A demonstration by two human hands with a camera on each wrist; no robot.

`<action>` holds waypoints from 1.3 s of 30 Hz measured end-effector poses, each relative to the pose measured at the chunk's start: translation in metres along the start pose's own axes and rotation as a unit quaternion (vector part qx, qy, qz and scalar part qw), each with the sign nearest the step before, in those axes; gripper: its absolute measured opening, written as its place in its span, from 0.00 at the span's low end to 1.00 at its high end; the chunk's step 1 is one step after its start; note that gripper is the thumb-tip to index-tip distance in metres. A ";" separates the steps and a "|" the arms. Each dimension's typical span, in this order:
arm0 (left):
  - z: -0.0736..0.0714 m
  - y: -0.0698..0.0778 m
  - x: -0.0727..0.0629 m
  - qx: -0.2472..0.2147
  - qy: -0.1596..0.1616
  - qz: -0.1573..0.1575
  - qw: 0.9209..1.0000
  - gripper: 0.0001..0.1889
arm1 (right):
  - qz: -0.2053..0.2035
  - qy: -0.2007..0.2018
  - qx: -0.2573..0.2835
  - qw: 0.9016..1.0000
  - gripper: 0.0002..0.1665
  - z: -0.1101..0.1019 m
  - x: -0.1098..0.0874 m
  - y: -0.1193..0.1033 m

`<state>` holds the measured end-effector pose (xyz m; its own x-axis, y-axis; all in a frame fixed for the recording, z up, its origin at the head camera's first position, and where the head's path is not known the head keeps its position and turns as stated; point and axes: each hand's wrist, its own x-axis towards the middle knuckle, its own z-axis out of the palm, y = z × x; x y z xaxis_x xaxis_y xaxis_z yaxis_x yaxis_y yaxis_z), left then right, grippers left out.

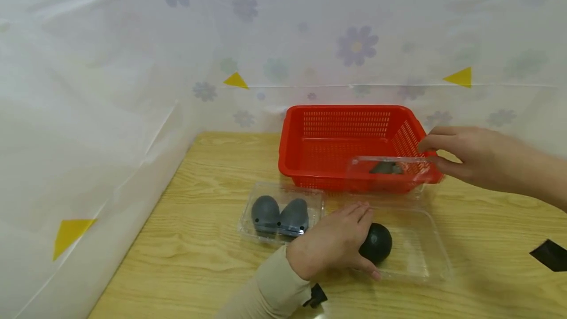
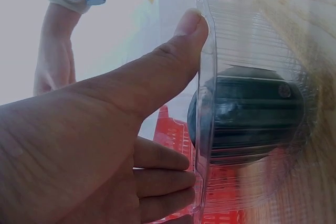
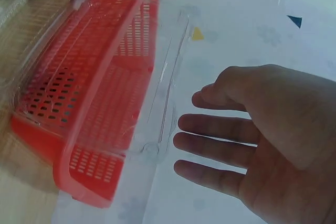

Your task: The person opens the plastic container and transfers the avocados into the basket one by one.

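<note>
A clear plastic clamshell box [image 1: 425, 245] stands with its hinged lid [image 1: 390, 181] raised toward the back. Inside its left part lies a dark, avocado-like fruit [image 1: 376, 243], seen through the ribbed wall in the left wrist view. My left hand [image 2: 126, 114] reaches over the box, thumb and extended fingers right at the rim. Beside the lid's right edge is my right hand [image 1: 478, 156]; its fingers [image 3: 215, 150] are loosely extended and spread, holding nothing. To the left, a second clear box [image 1: 316, 201] holds two grey-black, egg-shaped fruits [image 1: 266, 210].
Behind the boxes stands a red perforated basket [image 1: 345, 112], partly overlapped by the raised lid. Something dark grey [image 1: 385, 167] shows in its front right corner. A flower-printed sheet [image 1: 310, 38] hangs behind and left of the wooden table [image 1: 177, 260].
</note>
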<state>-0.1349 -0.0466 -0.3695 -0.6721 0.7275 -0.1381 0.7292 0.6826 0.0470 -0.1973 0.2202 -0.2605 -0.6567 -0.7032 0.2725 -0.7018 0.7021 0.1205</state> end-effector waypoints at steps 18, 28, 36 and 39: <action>0.000 0.000 0.000 0.004 -0.001 -0.007 1.000 0.59 | -0.130 0.053 -0.021 0.990 0.37 0.007 -0.015 -0.043; 0.000 0.000 0.003 0.009 0.009 -0.003 1.000 0.59 | -0.158 -0.021 0.029 0.987 0.16 0.032 -0.023 -0.051; 0.000 0.000 0.003 0.003 0.009 -0.006 1.000 0.59 | -0.195 -0.085 0.065 0.975 0.13 0.050 -0.027 -0.062; -0.001 0.000 0.003 0.005 0.011 -0.003 1.000 0.59 | -0.207 -0.084 0.077 0.972 0.16 0.056 -0.028 -0.065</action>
<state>-0.1370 -0.0445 -0.3693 -0.6795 0.7245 -0.1157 0.7261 0.6867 0.0354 -0.1481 0.1879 -0.3291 -0.3369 -0.9389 0.0706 -0.9396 0.3401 0.0386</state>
